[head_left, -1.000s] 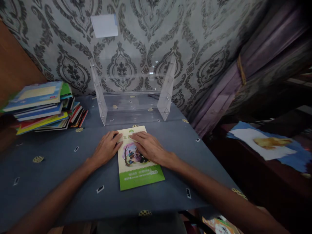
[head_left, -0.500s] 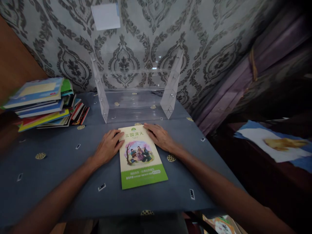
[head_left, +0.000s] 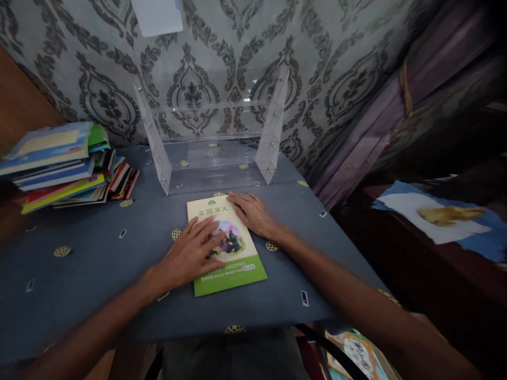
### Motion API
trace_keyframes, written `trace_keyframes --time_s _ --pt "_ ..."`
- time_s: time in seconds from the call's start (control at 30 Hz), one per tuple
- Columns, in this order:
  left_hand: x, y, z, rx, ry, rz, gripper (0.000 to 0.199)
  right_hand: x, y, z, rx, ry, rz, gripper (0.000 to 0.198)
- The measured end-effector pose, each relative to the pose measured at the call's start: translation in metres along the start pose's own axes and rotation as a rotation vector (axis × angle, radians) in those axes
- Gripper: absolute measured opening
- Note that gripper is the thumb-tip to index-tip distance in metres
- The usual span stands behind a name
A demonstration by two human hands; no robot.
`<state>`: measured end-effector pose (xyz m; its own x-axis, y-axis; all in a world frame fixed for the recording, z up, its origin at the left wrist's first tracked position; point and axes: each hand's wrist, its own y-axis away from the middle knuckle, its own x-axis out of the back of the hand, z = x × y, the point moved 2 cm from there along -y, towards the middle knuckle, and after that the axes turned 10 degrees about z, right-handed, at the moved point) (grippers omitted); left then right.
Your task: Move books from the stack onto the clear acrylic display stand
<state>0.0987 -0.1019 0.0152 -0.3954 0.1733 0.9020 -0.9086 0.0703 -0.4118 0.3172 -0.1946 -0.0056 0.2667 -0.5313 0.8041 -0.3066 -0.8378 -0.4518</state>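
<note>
A cream and green book [head_left: 233, 272] lies flat on the blue-grey tablecloth in front of me, its illustrated cover facing up. My left hand [head_left: 195, 249] is over the cover's left and middle part, fingers spread and extended, hiding part of the picture; whether it presses down I cannot tell. At the book's upper right edge rests my right hand [head_left: 253, 214], its fingers stretched out along the border. Behind the book stands a clear acrylic rack [head_left: 273, 134] with see-through shelves.
A leaning stack of books [head_left: 63, 163] sits at the back left of the table [head_left: 95, 253]. Patterned wallpaper and a tied purple curtain [head_left: 366, 134] close off the back and right. More books [head_left: 356, 353] lie below the table's front right edge.
My left hand has moved from the book's left edge onto its cover, with the fingers spreading. My right hand stays at the upper right edge. The whole view has shifted slightly.
</note>
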Motion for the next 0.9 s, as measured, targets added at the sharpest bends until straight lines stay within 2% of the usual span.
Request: trace_keyframes --time_s 0.17,0.3,0.57,0.73,0.9 --pt "-0.001 -0.001 0.042 -0.204 0.144 -0.121 0.053 -0.002 0.000 0.001 0.021 -0.001 0.017 0.036" --pt "-0.001 0.000 0.052 -0.203 0.171 -0.113 0.044 0.000 0.000 -0.001 0.018 0.017 0.027 0.036" --pt "0.008 0.006 0.037 -0.116 0.192 -0.102 0.054 0.003 -0.001 0.001 0.088 0.016 0.030 0.033" --pt "0.019 0.020 0.015 0.066 0.189 -0.109 0.073 0.005 0.002 0.005 0.108 -0.015 0.068 0.031" --pt "0.024 0.032 0.004 0.201 0.148 -0.140 0.076 0.007 0.005 0.006 0.128 -0.037 0.101 0.030"
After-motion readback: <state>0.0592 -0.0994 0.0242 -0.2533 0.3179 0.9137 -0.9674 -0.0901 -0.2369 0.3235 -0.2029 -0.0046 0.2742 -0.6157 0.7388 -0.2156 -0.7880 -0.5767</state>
